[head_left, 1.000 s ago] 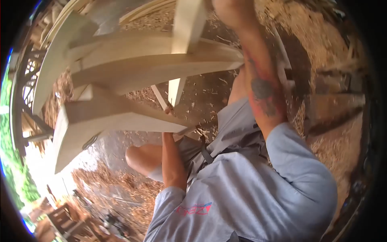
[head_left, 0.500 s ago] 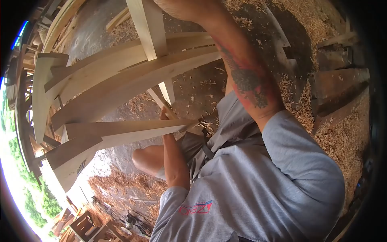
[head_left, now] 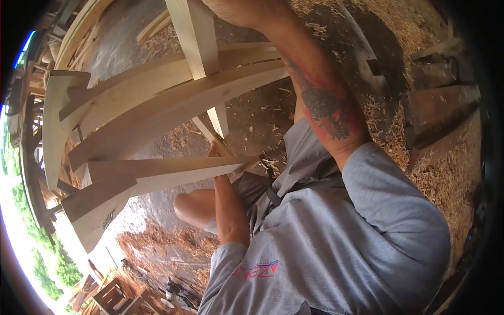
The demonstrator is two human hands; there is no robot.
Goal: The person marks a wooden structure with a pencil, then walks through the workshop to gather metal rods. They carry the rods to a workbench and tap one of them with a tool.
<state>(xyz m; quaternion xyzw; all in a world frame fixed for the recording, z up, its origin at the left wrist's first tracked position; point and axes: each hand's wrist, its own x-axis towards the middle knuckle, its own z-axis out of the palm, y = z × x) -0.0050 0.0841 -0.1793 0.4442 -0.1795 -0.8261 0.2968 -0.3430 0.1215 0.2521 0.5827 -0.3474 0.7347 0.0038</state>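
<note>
A pale wooden frame (head_left: 173, 102) of curved rails and shaped legs, resembling a piece of unfinished furniture, stands before my lap. My left hand (head_left: 214, 151) is up behind the lower rail (head_left: 173, 167), its fingers closed at a thin slanted wooden strip (head_left: 210, 133); the rail hides part of the hand. At the top edge my right hand (head_left: 231, 9) is beside an upright wooden board (head_left: 194, 37). Its fingers are cut off by the frame edge, so their grip is hidden. The board crosses the two upper curved rails.
Wood shavings (head_left: 441, 194) cover much of the dark floor. Wooden blocks (head_left: 443, 110) lie at right, and more lumber (head_left: 84, 31) leans at upper left. Slatted wooden pieces (head_left: 113, 296) and a dark tool-like object (head_left: 176, 289) are at lower left. My bent knee (head_left: 194, 207) is under the frame.
The wooden frame has shifted very slightly in view, to the right and down at its left end. Both hands keep nearly the same places.
</note>
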